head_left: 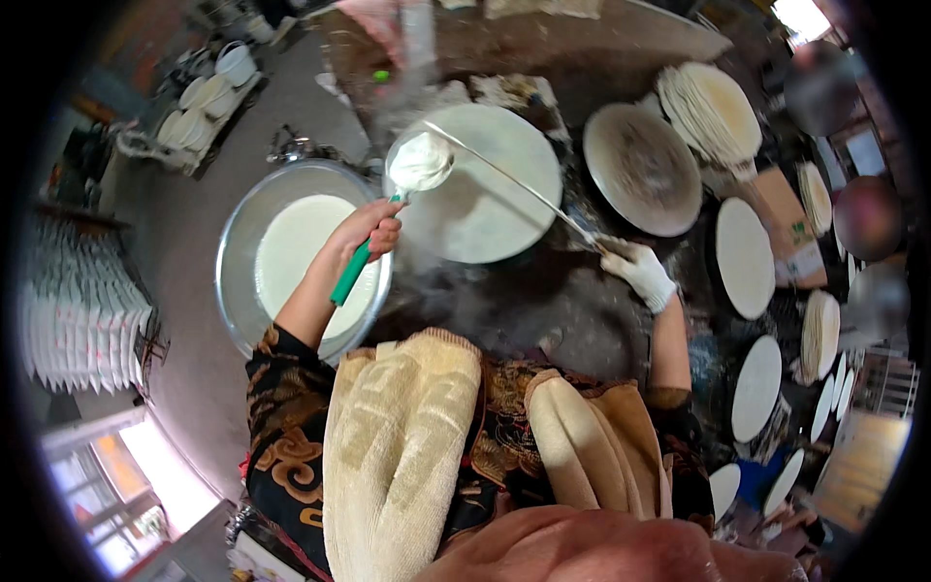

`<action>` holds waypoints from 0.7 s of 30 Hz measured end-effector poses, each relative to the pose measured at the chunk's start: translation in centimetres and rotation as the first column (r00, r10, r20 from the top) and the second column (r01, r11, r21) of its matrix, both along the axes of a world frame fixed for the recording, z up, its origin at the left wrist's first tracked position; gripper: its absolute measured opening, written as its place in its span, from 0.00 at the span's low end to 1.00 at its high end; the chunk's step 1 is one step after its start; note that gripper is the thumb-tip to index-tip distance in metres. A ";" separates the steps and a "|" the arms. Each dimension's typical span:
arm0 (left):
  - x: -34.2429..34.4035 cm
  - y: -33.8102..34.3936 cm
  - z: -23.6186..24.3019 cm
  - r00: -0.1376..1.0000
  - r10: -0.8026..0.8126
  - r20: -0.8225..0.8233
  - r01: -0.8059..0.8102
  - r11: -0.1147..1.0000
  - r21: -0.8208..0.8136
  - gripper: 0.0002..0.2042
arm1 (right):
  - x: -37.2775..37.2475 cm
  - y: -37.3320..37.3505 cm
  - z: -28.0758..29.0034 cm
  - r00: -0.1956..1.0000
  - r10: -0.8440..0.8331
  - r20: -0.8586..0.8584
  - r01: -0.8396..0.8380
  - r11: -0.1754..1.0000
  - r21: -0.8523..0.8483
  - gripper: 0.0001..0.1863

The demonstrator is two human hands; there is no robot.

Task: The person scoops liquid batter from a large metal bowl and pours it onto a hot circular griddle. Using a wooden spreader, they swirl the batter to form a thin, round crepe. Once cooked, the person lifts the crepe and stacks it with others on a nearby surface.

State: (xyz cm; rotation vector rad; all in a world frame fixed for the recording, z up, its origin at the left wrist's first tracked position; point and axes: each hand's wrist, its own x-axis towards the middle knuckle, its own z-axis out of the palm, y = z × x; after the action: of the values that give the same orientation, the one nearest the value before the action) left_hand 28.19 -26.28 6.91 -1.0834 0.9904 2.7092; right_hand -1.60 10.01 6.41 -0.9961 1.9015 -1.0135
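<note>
My left hand (367, 231) is closed round the green handle of a ladle (425, 163), whose bowl is heaped with white batter. It hovers over the left edge of a round griddle (485, 228) that carries a pale, whitish round layer. In a white glove, my right hand (640, 274) grips the end of a long thin flat stick (509, 177). The stick slants across the upper part of the griddle, its far tip near the ladle; whether it touches the surface I cannot tell. Beneath my left forearm stands a wide metal basin (229, 254) of white batter (296, 233).
Right of the griddle sits another round griddle (642, 173), brownish in its middle. Beyond it lies a stack of thin round flatbreads (713, 114). Several pale discs (745, 257) line the right side. White buckets (235, 64) stand at far left, above stacked white sacks (82, 310).
</note>
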 end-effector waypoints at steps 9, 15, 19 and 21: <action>-20.5 10.8 -0.5 0.981 -0.053 -0.185 0.128 0.898 0.420 0.05 | -4.8 21.5 -1.8 0.626 -0.245 -0.740 0.540 0.821 0.185 0.22; -33.3 18.6 -1.5 0.956 -0.231 -0.180 0.285 0.875 0.391 0.07 | -9.3 25.4 -8.9 0.414 -0.814 0.407 0.788 0.545 0.287 0.19; -41.1 23.5 -4.5 0.900 -0.423 -0.102 0.430 0.826 0.363 0.21 | -9.8 17.9 -11.6 0.273 -0.449 0.851 0.774 0.628 0.083 0.21; -44.4 24.1 -7.7 0.879 -0.455 -0.146 0.472 0.779 0.413 0.18 | -11.2 15.7 -13.9 0.161 -0.400 0.902 0.822 0.560 0.101 0.22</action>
State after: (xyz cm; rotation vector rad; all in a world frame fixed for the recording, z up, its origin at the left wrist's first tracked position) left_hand -16.18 -2.22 -0.82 -0.6022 0.5074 2.3690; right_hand -12.80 25.71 -7.47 0.3595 1.1065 -2.0224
